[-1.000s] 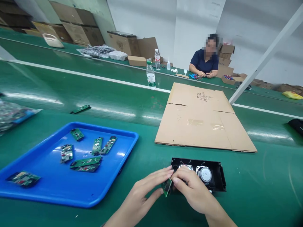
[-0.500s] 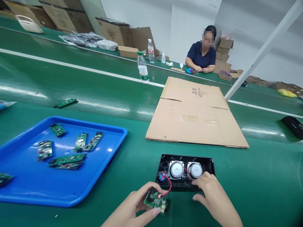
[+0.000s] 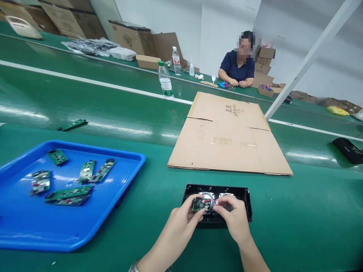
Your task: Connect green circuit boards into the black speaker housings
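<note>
Left hand (image 3: pixel 183 220) has moved up over black box (image 3: pixel 242 193), fingers gripping circuit board (image 3: pixel 197 204), right hand (image 3: pixel 235 216) pinching white plug (image 3: pixel 217 203); crooked pushing could damage either part.

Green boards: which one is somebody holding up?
The circuit board pinched in the left hand, by the black case. The other boards lie in the blue tray, except a single board beyond it.
</note>
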A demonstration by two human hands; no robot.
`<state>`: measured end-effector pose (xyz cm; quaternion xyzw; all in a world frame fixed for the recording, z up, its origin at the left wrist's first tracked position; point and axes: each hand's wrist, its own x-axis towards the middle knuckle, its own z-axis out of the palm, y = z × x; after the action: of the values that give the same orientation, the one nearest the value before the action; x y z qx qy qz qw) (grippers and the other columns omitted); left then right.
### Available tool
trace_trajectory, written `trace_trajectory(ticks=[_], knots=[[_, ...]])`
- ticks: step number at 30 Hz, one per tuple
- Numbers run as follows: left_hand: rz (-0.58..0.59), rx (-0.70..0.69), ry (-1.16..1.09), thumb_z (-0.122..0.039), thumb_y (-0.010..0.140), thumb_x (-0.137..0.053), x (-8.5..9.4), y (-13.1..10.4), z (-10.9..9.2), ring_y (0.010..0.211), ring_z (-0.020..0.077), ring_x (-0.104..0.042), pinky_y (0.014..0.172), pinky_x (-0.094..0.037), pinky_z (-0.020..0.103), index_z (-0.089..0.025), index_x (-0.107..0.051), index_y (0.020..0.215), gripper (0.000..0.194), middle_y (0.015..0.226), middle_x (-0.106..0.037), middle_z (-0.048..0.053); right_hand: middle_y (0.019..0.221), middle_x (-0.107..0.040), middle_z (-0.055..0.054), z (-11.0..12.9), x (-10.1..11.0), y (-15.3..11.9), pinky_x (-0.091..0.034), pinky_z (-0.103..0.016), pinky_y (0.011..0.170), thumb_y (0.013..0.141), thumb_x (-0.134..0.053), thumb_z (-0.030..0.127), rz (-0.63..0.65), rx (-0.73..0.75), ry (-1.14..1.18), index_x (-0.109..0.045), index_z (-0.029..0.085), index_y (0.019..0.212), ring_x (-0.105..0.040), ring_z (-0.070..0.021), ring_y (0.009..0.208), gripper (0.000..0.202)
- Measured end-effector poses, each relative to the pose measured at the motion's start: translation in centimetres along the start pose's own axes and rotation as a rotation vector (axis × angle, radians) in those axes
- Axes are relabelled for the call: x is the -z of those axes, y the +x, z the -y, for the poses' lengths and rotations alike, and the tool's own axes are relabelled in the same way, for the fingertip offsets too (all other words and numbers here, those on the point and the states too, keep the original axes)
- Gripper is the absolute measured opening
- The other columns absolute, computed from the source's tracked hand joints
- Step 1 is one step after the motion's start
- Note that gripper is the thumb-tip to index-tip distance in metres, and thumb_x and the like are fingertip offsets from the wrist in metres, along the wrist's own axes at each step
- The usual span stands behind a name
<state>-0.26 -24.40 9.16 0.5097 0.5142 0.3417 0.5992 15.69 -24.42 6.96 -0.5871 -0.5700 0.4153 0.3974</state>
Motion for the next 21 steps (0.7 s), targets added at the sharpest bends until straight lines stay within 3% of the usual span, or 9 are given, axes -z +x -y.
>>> trace_trajectory(ticks=[4,8,16,21], knots=[[0.024,0.022,0.049,-0.031,0.078,-0.049,0.4,0.0,-0.1,0.079,0.0207,-0.068,0.073,-0.055,0.031,-0.021,-0.053,0.096,0.021,0.085,-0.071,0.002,0.075,-0.065,0.000,0.1,0.2,-0.3,-0.039,-0.034,0.070,0.083,-0.053,0.021,0.111,0.243,-0.249,-0.068,0.024,0.080,-0.050,-0.0163,0.075,0.015],[0.065,0.019,0.101,-0.029,0.078,-0.049,0.5,-0.1,-0.4,0.078,0.0210,-0.067,0.069,-0.054,0.029,-0.022,-0.055,0.092,0.017,0.086,-0.071,0.003,0.074,-0.062,0.000,0.2,-0.1,-0.8,-0.034,-0.034,0.070,0.086,-0.049,0.017,0.084,0.384,-0.439,-0.065,0.022,0.083,-0.047,-0.0145,0.073,0.017],[0.028,-0.050,0.236,-0.030,0.075,-0.050,0.5,0.3,-0.5,0.061,0.0207,-0.066,0.055,-0.050,0.026,-0.023,-0.059,0.082,0.013,0.066,-0.069,0.000,0.071,-0.060,-0.001,-0.2,-0.8,-1.2,-0.030,-0.033,0.068,0.086,-0.046,0.014,-0.022,0.592,-0.657,-0.062,0.020,0.081,-0.045,-0.0141,0.070,0.018],[0.027,-0.099,0.376,-0.027,0.076,-0.048,0.5,0.4,-0.8,0.053,0.0186,-0.062,0.049,-0.043,0.024,-0.022,-0.059,0.077,0.012,0.060,-0.067,-0.001,0.072,-0.059,-0.001,0.1,-0.8,-1.3,-0.030,-0.032,0.066,0.086,-0.045,0.011,-0.021,0.604,-0.684,-0.060,0.018,0.078,-0.043,-0.0144,0.069,0.019]])
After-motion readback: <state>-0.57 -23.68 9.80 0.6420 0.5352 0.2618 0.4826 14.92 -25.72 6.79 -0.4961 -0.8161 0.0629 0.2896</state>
